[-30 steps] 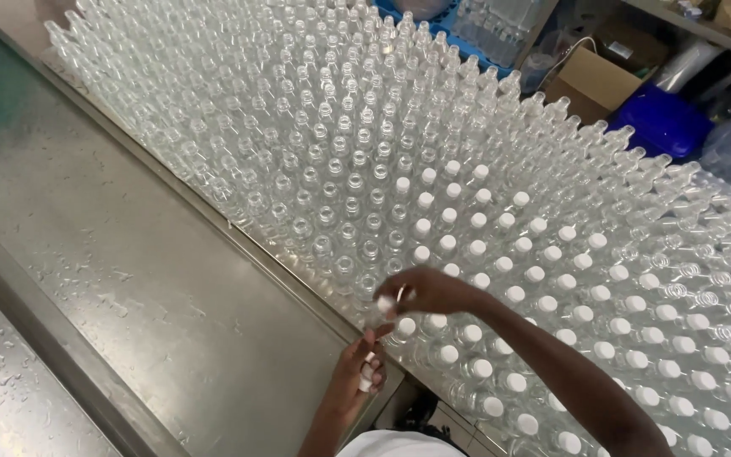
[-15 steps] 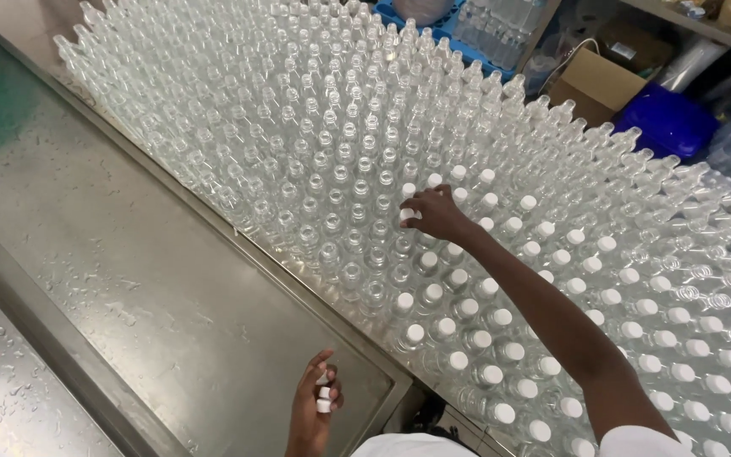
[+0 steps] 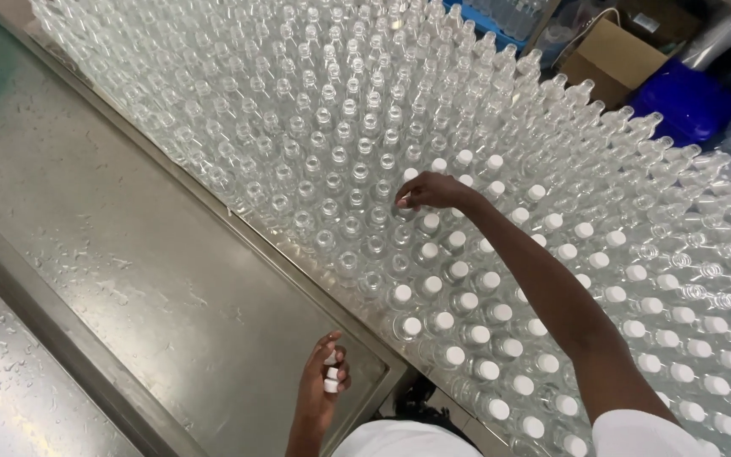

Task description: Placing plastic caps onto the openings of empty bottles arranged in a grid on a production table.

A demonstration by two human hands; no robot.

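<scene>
A wet steel table [image 3: 129, 254] carries rows of clear bottles [image 3: 315, 144]. The right hand [image 3: 433, 191] pinches a white cap [image 3: 403, 200] onto one; the left hand [image 3: 319, 391], near the table's near edge, grips spare caps [image 3: 331, 378].

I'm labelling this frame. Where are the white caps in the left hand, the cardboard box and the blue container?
white caps [image 3: 330, 378], head view, on the stacked caps.
cardboard box [image 3: 611, 59], head view, its front face.
blue container [image 3: 687, 100], head view, its top.
</scene>
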